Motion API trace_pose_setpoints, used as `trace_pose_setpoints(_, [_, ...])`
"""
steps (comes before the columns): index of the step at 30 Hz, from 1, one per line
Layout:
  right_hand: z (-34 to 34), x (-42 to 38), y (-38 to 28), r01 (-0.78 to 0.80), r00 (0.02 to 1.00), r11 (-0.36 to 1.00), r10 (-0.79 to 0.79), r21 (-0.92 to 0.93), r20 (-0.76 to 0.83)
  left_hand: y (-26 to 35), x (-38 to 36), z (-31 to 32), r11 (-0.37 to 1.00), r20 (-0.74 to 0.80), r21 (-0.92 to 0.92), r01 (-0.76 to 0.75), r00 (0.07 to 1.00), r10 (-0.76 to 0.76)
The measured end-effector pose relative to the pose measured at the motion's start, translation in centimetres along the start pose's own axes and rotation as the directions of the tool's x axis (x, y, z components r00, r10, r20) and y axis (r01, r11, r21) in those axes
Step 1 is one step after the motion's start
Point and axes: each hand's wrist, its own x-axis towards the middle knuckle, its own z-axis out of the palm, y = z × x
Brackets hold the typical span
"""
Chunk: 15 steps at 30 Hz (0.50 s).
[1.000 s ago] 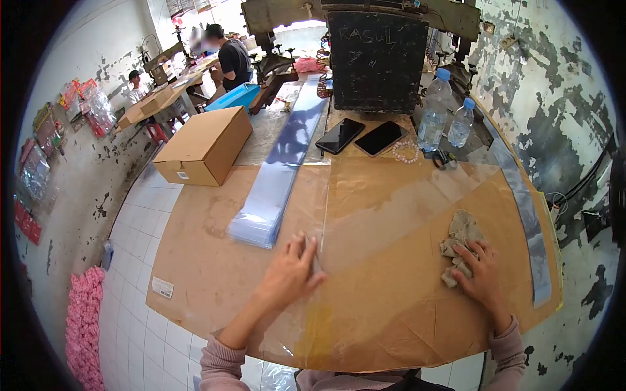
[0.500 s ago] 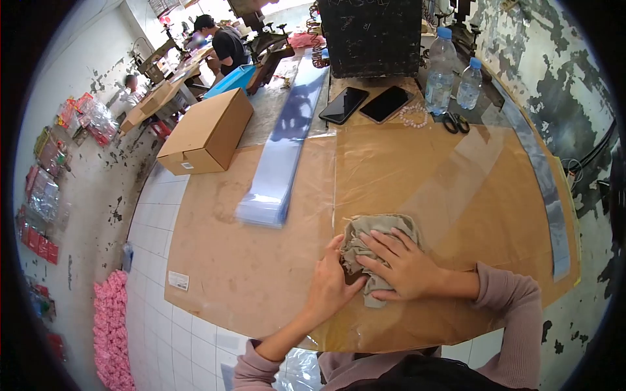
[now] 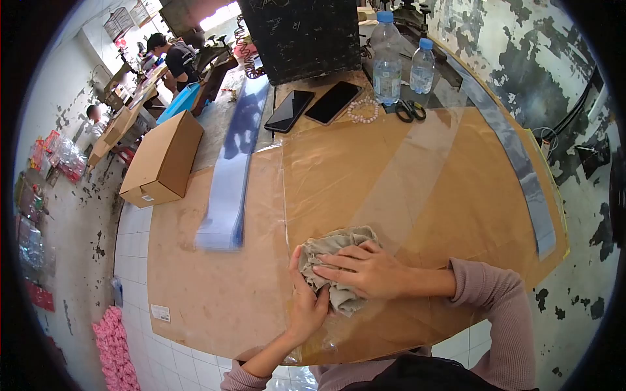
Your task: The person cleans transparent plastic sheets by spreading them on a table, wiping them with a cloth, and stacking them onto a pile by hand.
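Observation:
A crumpled grey-beige cloth (image 3: pixel 349 303) lies bunched on the brown-covered table near its front edge. At its left side, my left hand (image 3: pixel 305 306) grips the cloth's edge, the thumb near its lower side and the fingers along its left. My right hand (image 3: pixel 375 274) rests on top, its fingers stretched out and somewhat apart across the folds. The part of the cloth under the right palm is hidden.
A stack of clear plastic strips (image 3: pixel 225 215) lies left of the cloth, beside a cardboard box (image 3: pixel 163 159). Further back are two phones (image 3: pixel 290 111), a bead bracelet (image 3: pixel 363 111), scissors (image 3: pixel 411 111) and two water bottles (image 3: pixel 387 72). A person (image 3: pixel 177 62) stands at the far left.
The camera view has swung, so the table things sit further left. My right hand's fingers have shifted over the cloth, whose folds look rearranged. My left hand stays at its left edge.

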Motion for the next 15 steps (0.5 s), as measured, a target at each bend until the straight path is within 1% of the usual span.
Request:
trace_pose_setpoints(1, [0.0, 0.2, 0.1, -0.004, 1.000, 0.999, 0.005, -0.053, 0.024, 0.8, -0.1, -0.2, 0.985, 0.024, -0.129, 0.112, 0.994, -0.110])
trace_pose_setpoints(3, [0.1, 0.1, 0.6, -0.004, 1.000, 0.995, 0.006, -0.095, 0.018, 1.9, -0.5, -0.5, 0.911, 0.098, -0.310, 0.273, 0.962, -0.256])
trace_pose_setpoints(5, [-0.3, 0.3, 1.2, -0.023, 1.000, 0.993, 0.025, -0.116, 0.016, 2.5, -1.2, -1.1, 0.830, 0.182, -0.418, 0.369, 0.929, -0.321])
trace_pose_setpoints(7, [-0.8, 0.3, 1.5, -0.076, 0.997, 0.991, 0.079, -0.106, 0.023, 3.6, -1.8, -2.1, 0.803, 0.201, -0.425, 0.418, 0.909, -0.366])
trace_pose_setpoints(8, [-0.9, 0.2, 1.8, -0.086, 0.996, 0.988, 0.088, -0.132, 0.009, 3.9, -2.1, -2.5, 0.789, 0.213, -0.426, 0.443, 0.897, -0.388])
trace_pose_setpoints(11, [-0.9, 0.4, 2.7, -0.113, 0.994, 0.977, 0.111, -0.179, -0.020, 3.7, -3.8, -3.0, 0.800, 0.191, -0.388, 0.458, 0.889, -0.416])
trace_pose_setpoints(15, [-1.4, 0.4, 3.3, -0.190, 0.982, 0.969, 0.186, -0.159, -0.041, 2.7, -7.0, -4.4, 0.838, 0.155, -0.362, 0.409, 0.913, -0.378])
